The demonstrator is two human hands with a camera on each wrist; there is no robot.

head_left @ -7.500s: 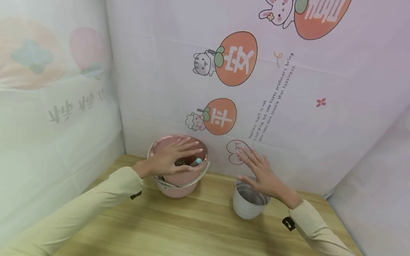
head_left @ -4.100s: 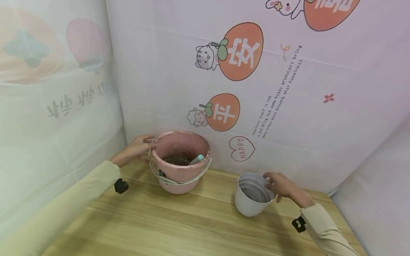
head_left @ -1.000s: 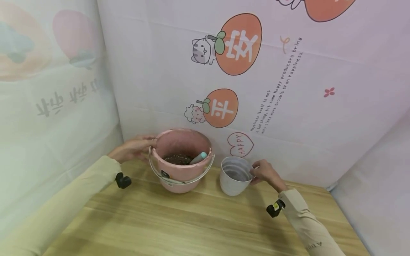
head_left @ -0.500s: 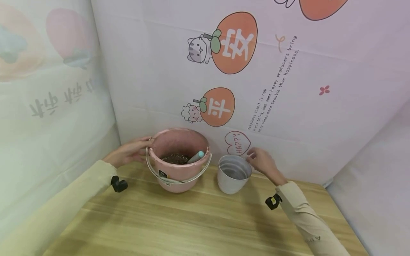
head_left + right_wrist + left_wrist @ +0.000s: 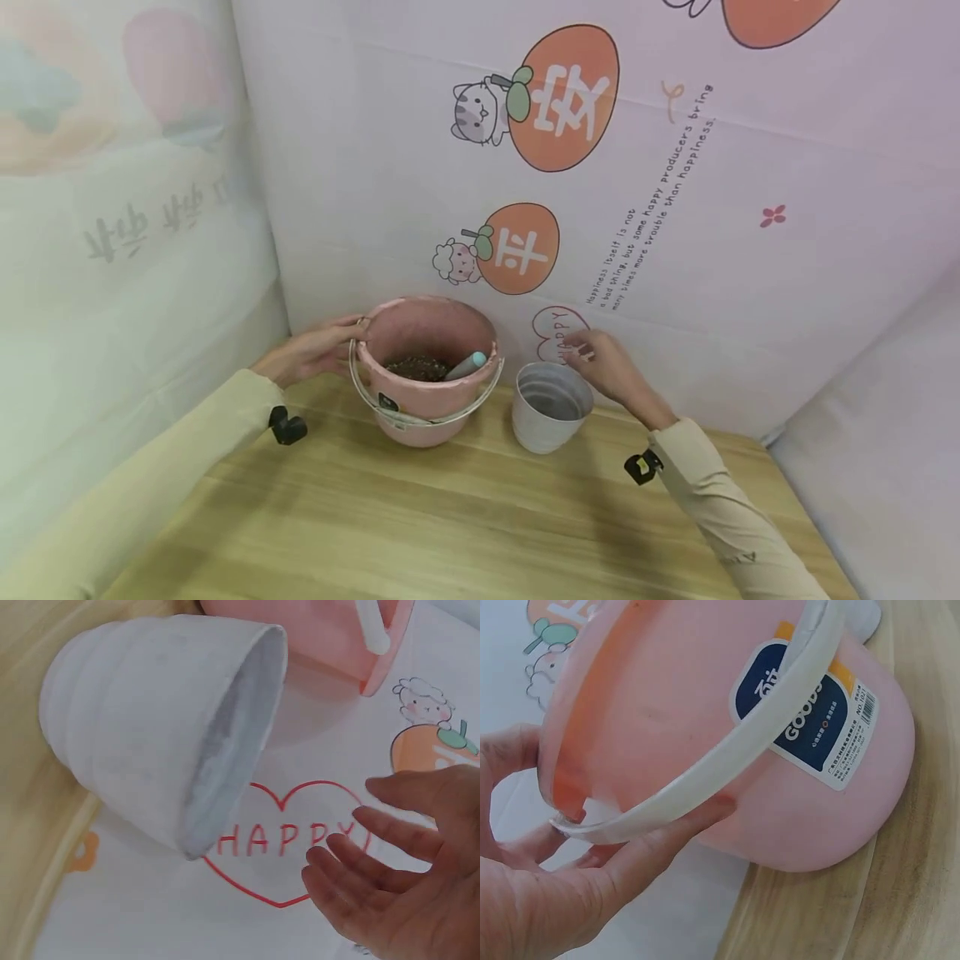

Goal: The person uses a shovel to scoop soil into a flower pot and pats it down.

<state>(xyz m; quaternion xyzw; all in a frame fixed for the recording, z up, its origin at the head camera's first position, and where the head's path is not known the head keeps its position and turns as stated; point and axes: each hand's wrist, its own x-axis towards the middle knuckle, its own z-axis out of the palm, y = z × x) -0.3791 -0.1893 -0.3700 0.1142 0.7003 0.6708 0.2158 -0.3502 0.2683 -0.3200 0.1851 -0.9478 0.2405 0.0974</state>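
My left hand [image 5: 318, 348] holds the left rim of a pink bucket [image 5: 420, 400]; in the left wrist view, its fingers lie about the rim and along the outer side, by the white handle [image 5: 727, 761]. Dark soil [image 5: 416, 367] is inside, with a grey tool handle [image 5: 467, 367] with a teal end leaning out over the right rim. A whitish-grey ribbed pot [image 5: 542, 429] stands upright just right of the bucket, with nothing visible inside. My right hand [image 5: 609, 367] hovers by the pot's far right rim, fingers loosely bent, holding nothing; the right wrist view shows a gap between them.
Everything stands at the back of a wooden table [image 5: 450, 525]. Right behind hangs a white cloth [image 5: 390, 167] with printed fruit and animals. Cloth walls [image 5: 150, 317] also close off the left and right sides.
The pot was first slid left towards the bucket by my right hand. That hand then let go and rose a little above the rim. My left hand stays on the bucket.
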